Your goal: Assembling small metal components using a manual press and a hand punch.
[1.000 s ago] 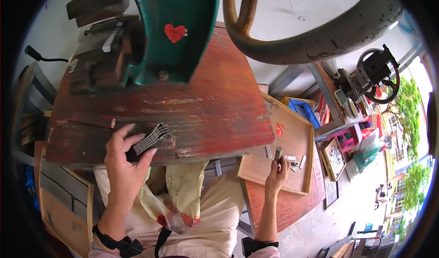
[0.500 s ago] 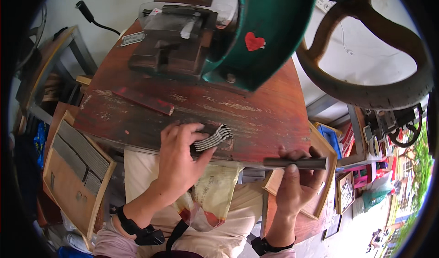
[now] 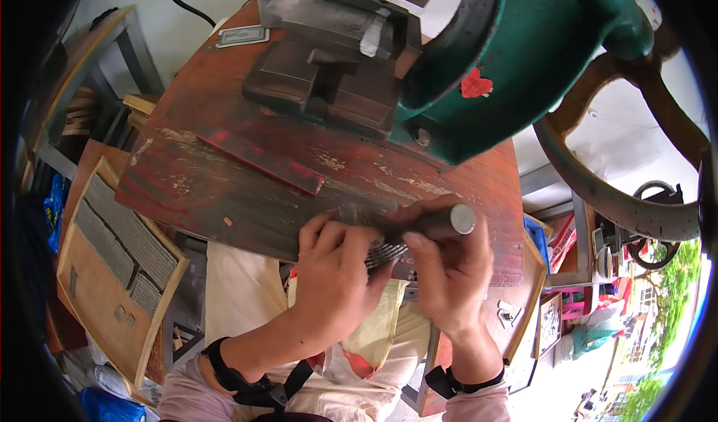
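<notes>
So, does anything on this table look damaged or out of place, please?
Yes. The reddish tabletop looks worn: pale, scraped patches interrupt its colour. Also, the red heart on the green machine seems slightly odd, a decoration on heavy equipment.

The stack of thin, grey, ribbed metal strips [image 3: 385, 254] is mostly hidden by the left hand [image 3: 336, 266], whose fingertips blur. The dark round metal bar [image 3: 437, 224] shows its pale end face, but its other end is lost among blurred fingers—whether it touches the strips cannot be told. The top edge cuts off the green curved metal frame [image 3: 538, 70]; small grey pieces [image 3: 508, 316] are too tiny to identify.
</notes>
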`<action>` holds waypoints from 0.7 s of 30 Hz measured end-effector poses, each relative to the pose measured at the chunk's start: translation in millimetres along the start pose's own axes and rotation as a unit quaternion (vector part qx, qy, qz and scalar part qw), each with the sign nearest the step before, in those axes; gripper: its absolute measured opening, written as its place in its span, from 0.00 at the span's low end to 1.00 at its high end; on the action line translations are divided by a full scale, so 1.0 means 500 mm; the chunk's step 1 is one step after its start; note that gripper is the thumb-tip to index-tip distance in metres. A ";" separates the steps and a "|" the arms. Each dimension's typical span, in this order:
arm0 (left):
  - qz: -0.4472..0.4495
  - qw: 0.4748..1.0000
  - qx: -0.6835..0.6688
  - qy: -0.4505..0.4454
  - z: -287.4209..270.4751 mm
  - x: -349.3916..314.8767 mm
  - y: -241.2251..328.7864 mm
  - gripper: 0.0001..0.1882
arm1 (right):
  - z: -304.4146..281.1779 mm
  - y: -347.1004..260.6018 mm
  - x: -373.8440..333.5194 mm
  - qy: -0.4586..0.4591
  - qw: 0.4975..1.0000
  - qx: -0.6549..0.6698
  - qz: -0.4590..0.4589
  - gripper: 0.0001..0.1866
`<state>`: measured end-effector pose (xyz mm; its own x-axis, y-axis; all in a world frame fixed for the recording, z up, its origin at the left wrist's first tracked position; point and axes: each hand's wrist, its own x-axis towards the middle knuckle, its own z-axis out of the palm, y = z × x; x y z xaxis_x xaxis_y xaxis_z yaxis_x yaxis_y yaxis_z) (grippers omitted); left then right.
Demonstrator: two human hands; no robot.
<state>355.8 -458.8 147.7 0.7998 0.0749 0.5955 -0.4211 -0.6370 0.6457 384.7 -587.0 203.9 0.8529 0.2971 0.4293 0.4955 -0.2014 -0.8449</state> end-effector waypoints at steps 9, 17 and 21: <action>-0.004 1.000 0.001 -0.020 0.001 -0.006 -0.006 0.22 | 0.010 -0.007 0.003 -0.036 0.989 -0.146 0.009 0.15; 0.000 1.000 0.002 -0.019 -0.003 -0.004 -0.005 0.21 | 0.000 0.008 0.000 -0.053 0.986 -0.153 -0.037 0.15; 0.009 1.000 0.009 -0.019 0.003 -0.002 -0.007 0.22 | -0.011 -0.004 0.017 -0.024 0.996 -0.071 -0.056 0.15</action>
<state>356.9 -457.8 144.2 0.8079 0.0353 0.5883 -0.4278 -0.6514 0.6266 391.9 -589.3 211.2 0.7832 0.3698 0.4999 0.6090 -0.2939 -0.7367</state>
